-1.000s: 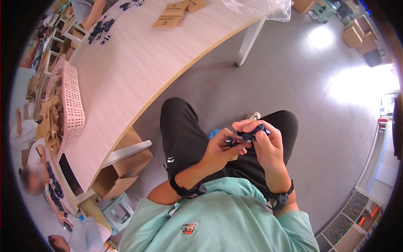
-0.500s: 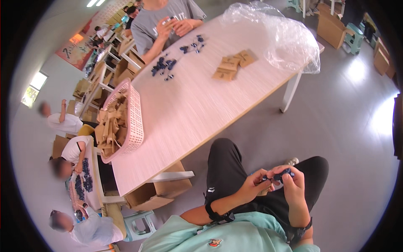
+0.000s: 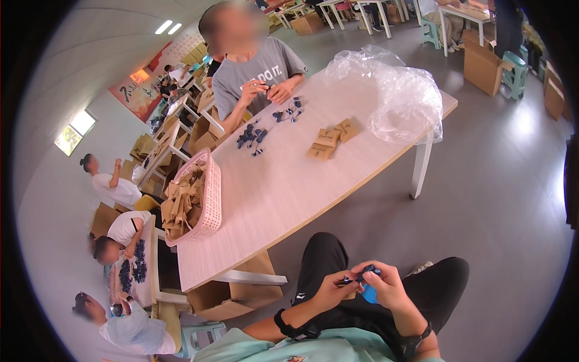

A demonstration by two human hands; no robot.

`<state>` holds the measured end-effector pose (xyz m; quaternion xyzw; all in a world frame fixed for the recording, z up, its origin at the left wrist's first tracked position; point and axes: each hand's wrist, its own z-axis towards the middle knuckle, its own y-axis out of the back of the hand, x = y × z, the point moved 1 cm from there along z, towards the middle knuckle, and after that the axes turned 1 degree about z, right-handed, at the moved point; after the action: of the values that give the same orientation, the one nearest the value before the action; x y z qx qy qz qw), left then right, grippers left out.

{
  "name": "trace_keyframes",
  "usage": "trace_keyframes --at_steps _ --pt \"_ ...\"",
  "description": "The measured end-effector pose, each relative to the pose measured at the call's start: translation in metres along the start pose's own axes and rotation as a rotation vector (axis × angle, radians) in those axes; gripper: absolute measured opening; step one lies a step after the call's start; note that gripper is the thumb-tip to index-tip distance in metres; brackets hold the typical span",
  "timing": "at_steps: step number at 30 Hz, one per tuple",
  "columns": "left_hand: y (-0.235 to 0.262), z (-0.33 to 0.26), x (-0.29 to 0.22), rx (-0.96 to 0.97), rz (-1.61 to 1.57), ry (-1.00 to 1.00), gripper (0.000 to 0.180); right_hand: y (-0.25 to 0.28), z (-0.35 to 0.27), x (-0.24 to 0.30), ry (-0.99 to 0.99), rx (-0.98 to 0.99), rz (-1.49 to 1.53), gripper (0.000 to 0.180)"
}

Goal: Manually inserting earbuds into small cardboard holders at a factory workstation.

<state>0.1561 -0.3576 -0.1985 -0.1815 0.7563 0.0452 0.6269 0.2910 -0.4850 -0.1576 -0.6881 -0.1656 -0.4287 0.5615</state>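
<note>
Above my lap, my left hand (image 3: 332,292) and my right hand (image 3: 389,289) are close together, fingers bent and pinching. Between the right fingers is a small dark-blue bundle (image 3: 369,273), like a wound cord; its exact kind is unclear. The left fingertips close on a thin dark part beside it, and I cannot tell whether it belongs to the same bundle. A tan patch (image 3: 350,295) shows below the left fingers, mostly hidden. A bright blue patch (image 3: 370,294) appears under the right hand.
A pale table (image 3: 271,211) carries a pink basket (image 3: 212,208) of brown packets, several loose packets (image 3: 326,137), dark-blue corded pieces (image 3: 251,137) and clear plastic sheeting (image 3: 404,99). A co-worker in grey (image 3: 256,72) handles something small across it. An open carton (image 3: 232,295) sits underneath.
The view has tilted upward, showing more of the far room. My hands remain together on the dark-blue bundle, the right one turned slightly. The bright blue patch shows more beneath them.
</note>
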Motion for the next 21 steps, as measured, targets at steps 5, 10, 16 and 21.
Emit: trace_keyframes --at_steps 5,10,16,21 --pt "-0.006 0.003 -0.003 -0.025 0.066 -0.025 0.014 0.01 -0.001 0.0 0.017 -0.022 0.014 0.022" --pt "-0.009 0.007 -0.006 -0.003 0.042 -0.017 0.01 0.02 -0.004 -0.004 0.036 0.008 0.115 0.024" --pt "-0.01 0.007 -0.002 -0.006 0.06 0.034 0.016 0.022 -0.008 -0.002 0.045 -0.009 0.106 0.023" --pt "-0.011 0.008 0.0 0.003 0.104 0.01 0.02 0.023 -0.01 -0.001 0.041 -0.01 0.077 0.023"
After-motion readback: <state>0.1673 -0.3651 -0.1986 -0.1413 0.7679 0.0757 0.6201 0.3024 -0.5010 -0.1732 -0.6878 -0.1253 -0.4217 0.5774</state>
